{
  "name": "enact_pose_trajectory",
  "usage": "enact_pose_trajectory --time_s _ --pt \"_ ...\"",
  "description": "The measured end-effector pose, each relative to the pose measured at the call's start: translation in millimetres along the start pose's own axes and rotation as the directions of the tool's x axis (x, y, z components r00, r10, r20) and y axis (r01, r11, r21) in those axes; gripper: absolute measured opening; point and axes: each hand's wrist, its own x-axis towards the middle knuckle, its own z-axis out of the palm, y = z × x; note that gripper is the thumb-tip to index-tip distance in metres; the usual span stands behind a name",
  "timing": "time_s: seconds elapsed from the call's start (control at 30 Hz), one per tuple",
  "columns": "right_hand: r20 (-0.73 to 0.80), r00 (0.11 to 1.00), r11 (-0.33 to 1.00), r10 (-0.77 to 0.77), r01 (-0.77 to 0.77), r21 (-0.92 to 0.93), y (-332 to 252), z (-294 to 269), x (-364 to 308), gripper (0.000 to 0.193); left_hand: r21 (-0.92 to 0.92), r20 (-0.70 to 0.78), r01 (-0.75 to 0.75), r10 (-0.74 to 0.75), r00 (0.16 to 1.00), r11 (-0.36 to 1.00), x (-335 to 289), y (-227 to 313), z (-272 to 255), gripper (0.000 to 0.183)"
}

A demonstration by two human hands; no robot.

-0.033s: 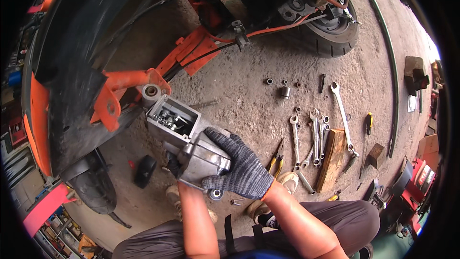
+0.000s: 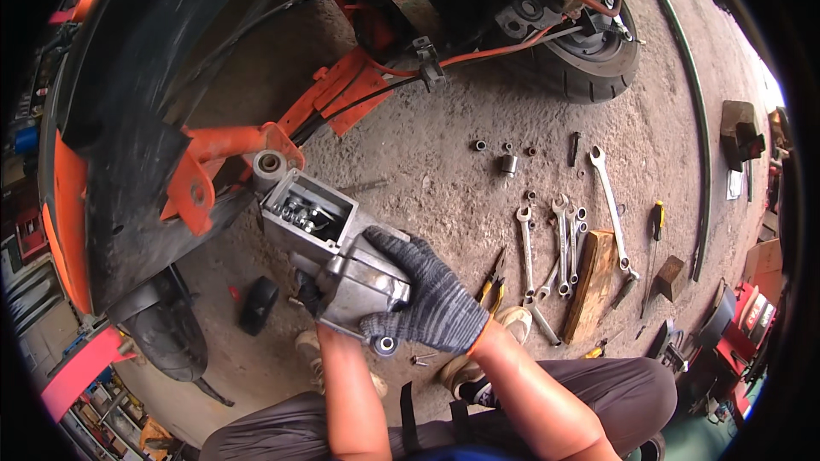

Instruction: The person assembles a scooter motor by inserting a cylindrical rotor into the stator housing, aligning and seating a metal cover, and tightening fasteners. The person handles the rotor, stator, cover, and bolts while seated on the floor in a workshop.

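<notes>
Both my hands, in dark grey knit gloves, hold a grey cast-metal housing (image 2: 363, 286) in front of an orange bracket (image 2: 224, 141). My right hand (image 2: 431, 294) wraps over the housing's right side, thumb on the near edge and fingers across the top. Under its left side, my left hand (image 2: 307, 290) supports it; most of that hand is hidden by the metal. An open rectangular chamber in the far end shows small shiny metal parts (image 2: 306, 215). Beside that end is a round bushing (image 2: 270, 164) at the bracket. Another round bushing (image 2: 385, 346) shows at the near end.
Several wrenches (image 2: 526, 248), pliers (image 2: 493, 290), a wooden block (image 2: 589, 286), a socket (image 2: 509, 165) and a yellow-handled screwdriver (image 2: 658, 220) lie on the rough floor to the right. A wheel (image 2: 589, 68) stands at the far right. Dark body panels (image 2: 128, 230) rise on the left.
</notes>
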Motion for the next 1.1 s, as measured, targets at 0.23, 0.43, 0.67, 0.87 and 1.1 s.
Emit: enact_pose_trajectory --time_s 0.23,0.43,0.67,0.87,1.1 --pt "-0.051 0.999 0.998 0.005 -0.009 -0.062 -16 -9 51 0.119 0.893 0.065 -0.053 -0.011 0.998 0.446 14 0 1 0.086" --pt "-0.001 0.999 0.948 0.046 -0.044 -0.315 -56 1 73 0.099 0.972 0.192 -0.198 0.06 0.98 0.129 8 15 4 0.086" --pt "-0.054 0.997 0.89 0.051 -0.07 -0.451 -49 9 81 0.079 0.974 0.188 -0.19 0.027 0.982 0.121 4 28 1 0.086" --pt "-0.017 0.999 0.933 0.029 -0.033 -0.359 -41 8 92 0.084 0.985 0.155 -0.168 -0.242 0.958 -0.034 17 -17 17 0.045" --pt "0.112 0.991 0.983 0.069 -0.087 0.159 -32 21 105 0.101 0.94 0.241 -0.236 -0.009 0.97 -0.247 18 -24 24 0.053"
